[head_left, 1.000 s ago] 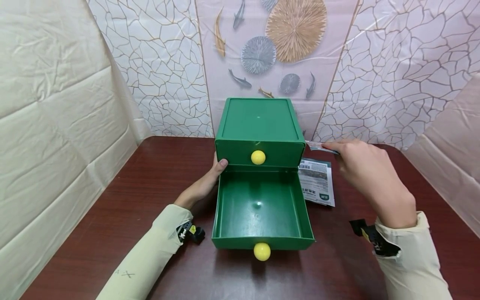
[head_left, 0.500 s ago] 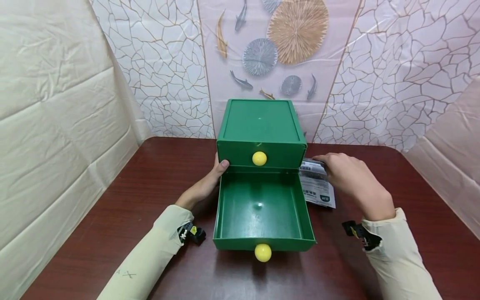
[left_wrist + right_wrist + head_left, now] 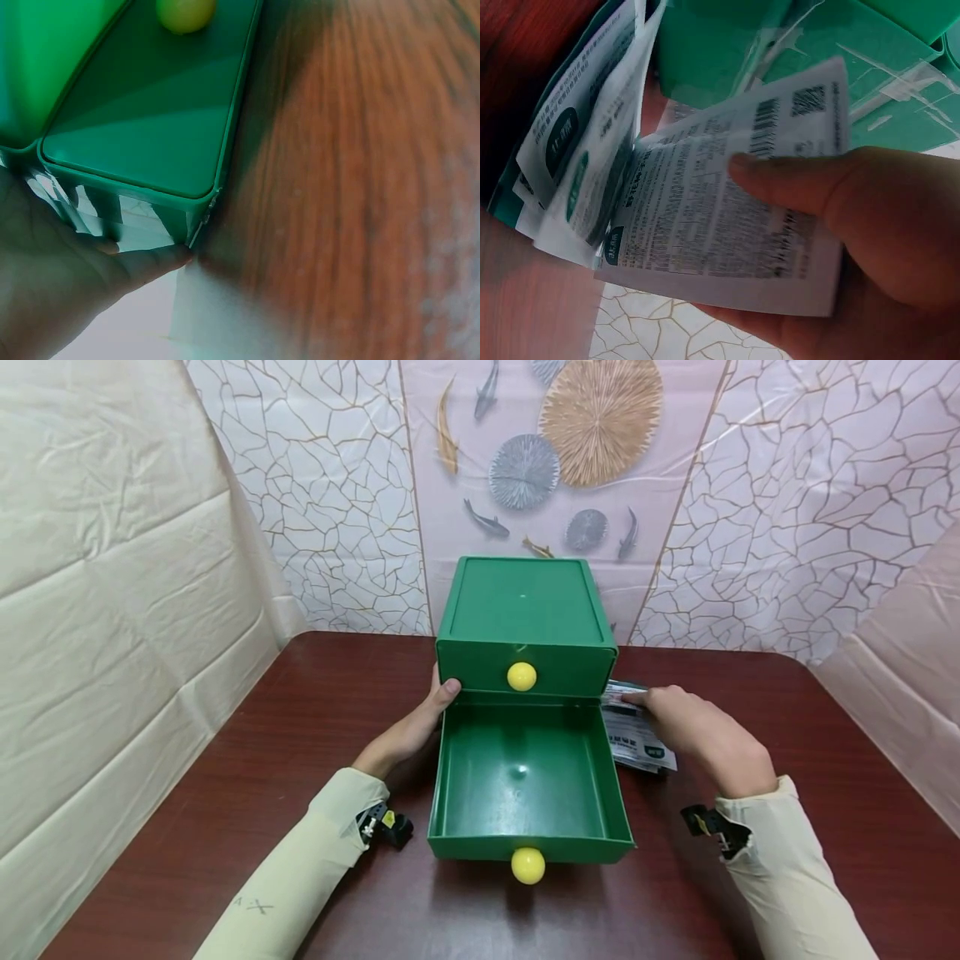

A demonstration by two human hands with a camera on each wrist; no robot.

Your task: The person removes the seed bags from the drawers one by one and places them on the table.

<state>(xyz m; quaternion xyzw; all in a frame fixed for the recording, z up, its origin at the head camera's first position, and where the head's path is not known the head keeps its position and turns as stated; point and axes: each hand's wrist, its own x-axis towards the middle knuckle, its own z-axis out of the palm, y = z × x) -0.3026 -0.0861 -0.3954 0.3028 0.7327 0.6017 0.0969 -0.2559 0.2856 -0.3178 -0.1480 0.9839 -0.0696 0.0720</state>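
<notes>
right hand point(image 3: 693, 727) lowered, pinching packet point(image 3: 727, 225); left hand point(image 3: 408, 731) flat against cabinet point(image 3: 525, 618).

Head camera looks down; wrist cameras close beside shared green drawer box point(image 3: 525, 635).

The green drawer box point(image 3: 525, 610) looks like smooth, glossy plastic, as do its yellow knobs point(image 3: 522, 677). The packets point(image 3: 727, 225) are thin printed paper or film with a slight sheen. The counter point(image 3: 300, 718) is polished reddish wood grain.

Glossy green plastic drawer box point(image 3: 525, 610) with round yellow knobs point(image 3: 522, 677), white-and-teal printed paper packets point(image 3: 637, 745) with black barcodes, dark reddish-brown wooden table point(image 3: 300, 735), cream sleeves point(image 3: 300, 868)
</notes>
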